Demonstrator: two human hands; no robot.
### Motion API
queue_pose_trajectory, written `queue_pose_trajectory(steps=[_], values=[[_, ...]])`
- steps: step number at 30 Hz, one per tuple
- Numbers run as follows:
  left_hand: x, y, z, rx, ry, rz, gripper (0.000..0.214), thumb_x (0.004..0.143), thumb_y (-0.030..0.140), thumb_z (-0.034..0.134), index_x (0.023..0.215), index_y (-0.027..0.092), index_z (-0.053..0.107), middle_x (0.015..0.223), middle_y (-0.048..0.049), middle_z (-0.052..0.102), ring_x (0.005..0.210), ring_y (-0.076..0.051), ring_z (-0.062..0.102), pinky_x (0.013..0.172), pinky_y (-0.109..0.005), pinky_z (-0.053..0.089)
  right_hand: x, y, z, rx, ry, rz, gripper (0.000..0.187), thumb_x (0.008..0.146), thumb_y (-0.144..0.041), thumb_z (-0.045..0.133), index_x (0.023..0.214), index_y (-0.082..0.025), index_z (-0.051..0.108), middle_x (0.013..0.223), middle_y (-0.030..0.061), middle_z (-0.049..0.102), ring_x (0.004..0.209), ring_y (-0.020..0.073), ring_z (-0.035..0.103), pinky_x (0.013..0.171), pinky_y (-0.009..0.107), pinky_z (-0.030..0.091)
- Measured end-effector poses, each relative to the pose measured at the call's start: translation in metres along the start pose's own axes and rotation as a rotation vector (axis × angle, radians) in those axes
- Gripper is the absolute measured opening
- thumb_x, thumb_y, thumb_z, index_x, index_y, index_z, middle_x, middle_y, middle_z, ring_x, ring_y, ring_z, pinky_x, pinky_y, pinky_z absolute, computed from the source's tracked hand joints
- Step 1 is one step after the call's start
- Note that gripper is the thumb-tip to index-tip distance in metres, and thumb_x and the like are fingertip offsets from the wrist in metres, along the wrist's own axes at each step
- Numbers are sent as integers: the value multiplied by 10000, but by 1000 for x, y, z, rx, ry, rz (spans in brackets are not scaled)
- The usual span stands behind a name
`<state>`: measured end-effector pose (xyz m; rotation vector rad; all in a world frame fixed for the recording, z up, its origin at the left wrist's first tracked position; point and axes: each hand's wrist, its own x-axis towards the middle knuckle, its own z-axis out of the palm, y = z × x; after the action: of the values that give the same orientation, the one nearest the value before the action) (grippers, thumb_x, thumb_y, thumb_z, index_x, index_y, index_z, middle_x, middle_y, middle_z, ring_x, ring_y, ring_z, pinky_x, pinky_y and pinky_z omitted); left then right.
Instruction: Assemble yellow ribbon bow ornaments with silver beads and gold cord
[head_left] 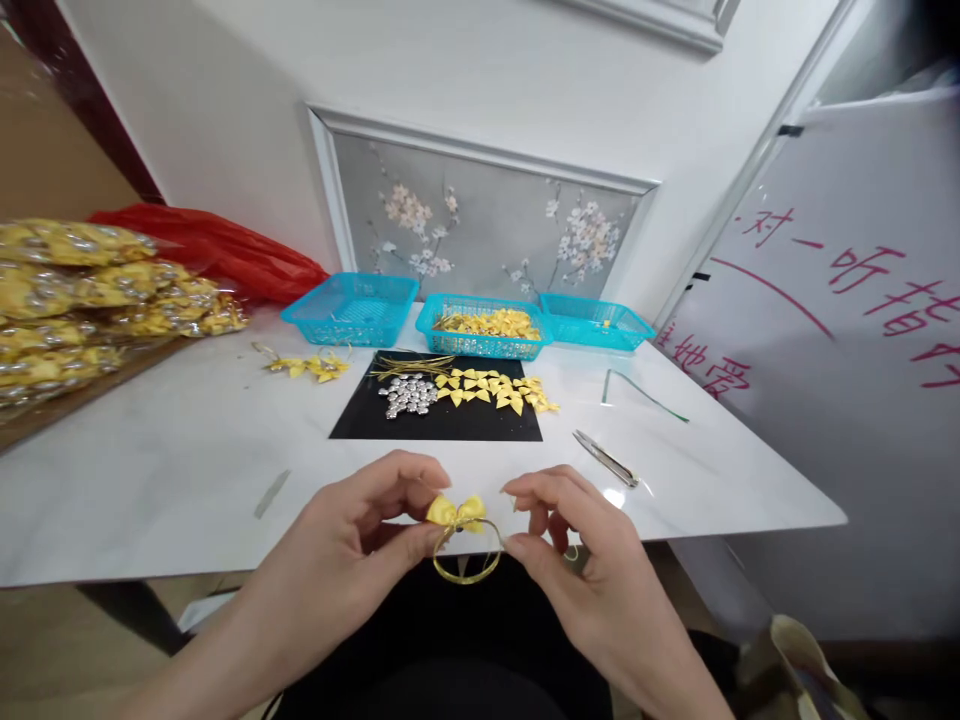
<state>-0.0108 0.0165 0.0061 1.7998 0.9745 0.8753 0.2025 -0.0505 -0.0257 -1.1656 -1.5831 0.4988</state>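
Just over the table's front edge, my left hand (375, 520) pinches a yellow ribbon bow (456, 512) between thumb and fingers. A round gold wire loop (466, 580) hangs at the bow, its right side meeting my right thumb tip. My right hand (570, 540) is curled, with the index finger raised off the thumb; a thin strand shows beside its lower edge. Beyond both hands lies a black mat (435, 425) bearing silver beads (409, 396), rows of small yellow bows (480, 385) and gold wire strips (412, 366).
Three blue baskets stand along the wall; the middle basket (484, 348) holds yellow bows. Thread snips (606, 460) and a green strip (649, 392) lie at right. Finished-looking yellow pieces (307, 367) lie at left, near bagged yellow items (97, 300) and a red bag (225, 250).
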Motion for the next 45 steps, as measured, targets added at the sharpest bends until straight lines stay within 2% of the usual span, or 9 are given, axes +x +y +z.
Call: queue_pose_trajectory(steps=[5,10,15,21,26,36,39,42,45], values=[[1,-9,-7,-129,-11,-76,212,824,268,766,1003,258,655,794,17,771,751,-179,714,707,-270,597,2,0,6,-25,-81,-24,482,916,-60,600,1283,-371,622,1071,-34,627,770,106,592,736,221,530],[-3,-12,-22,-177,-55,-97,32,820,217,757,843,215,736,782,22,699,721,-137,645,677,-229,546,18,-12,28,14,-204,-155,423,928,-39,574,1232,-310,691,1154,9,628,808,102,643,800,226,546],[-14,-25,-38,-238,-57,-144,80,864,289,774,896,221,801,812,2,746,735,-147,680,707,-250,569,48,-24,46,69,-311,-218,205,1007,-105,595,914,-221,735,951,8,663,809,114,646,748,205,516],[-27,-42,-57,-452,-48,-161,300,891,427,806,1142,270,762,1103,-38,778,996,-222,728,891,-348,596,82,-25,79,115,-443,-70,142,934,-108,663,840,-199,718,739,-34,662,654,101,601,610,199,450],[-34,-58,-66,-538,106,-112,355,803,468,884,1024,215,766,890,-5,737,818,-160,659,775,-268,555,92,-32,117,105,-571,-31,201,870,-27,628,782,-196,693,749,-29,662,659,105,610,621,206,450],[-61,-101,-111,-552,458,-134,407,742,523,877,876,155,766,848,-42,733,727,-163,660,713,-296,593,135,-52,211,147,-865,137,81,866,-157,669,790,-183,672,667,-43,622,607,105,545,588,227,415],[-65,-121,-126,-527,620,-147,516,763,515,843,1133,175,726,1070,-90,754,763,-195,728,750,-352,628,158,-64,245,137,-925,133,86,879,-185,690,798,-177,664,665,-50,618,552,88,519,544,216,418],[-73,-141,-134,-503,761,-148,766,803,527,797,1466,270,513,1488,-148,596,871,-236,787,822,-414,639,184,-66,267,84,-925,109,118,922,-157,667,804,-168,662,650,-55,605,540,83,531,530,203,423],[-85,-153,-136,-469,785,-123,681,870,514,752,1469,300,509,1626,-140,496,1070,-289,778,940,-431,616,215,-51,277,-13,-864,82,140,987,-172,672,849,-153,655,697,-49,610,586,86,569,560,198,462]])
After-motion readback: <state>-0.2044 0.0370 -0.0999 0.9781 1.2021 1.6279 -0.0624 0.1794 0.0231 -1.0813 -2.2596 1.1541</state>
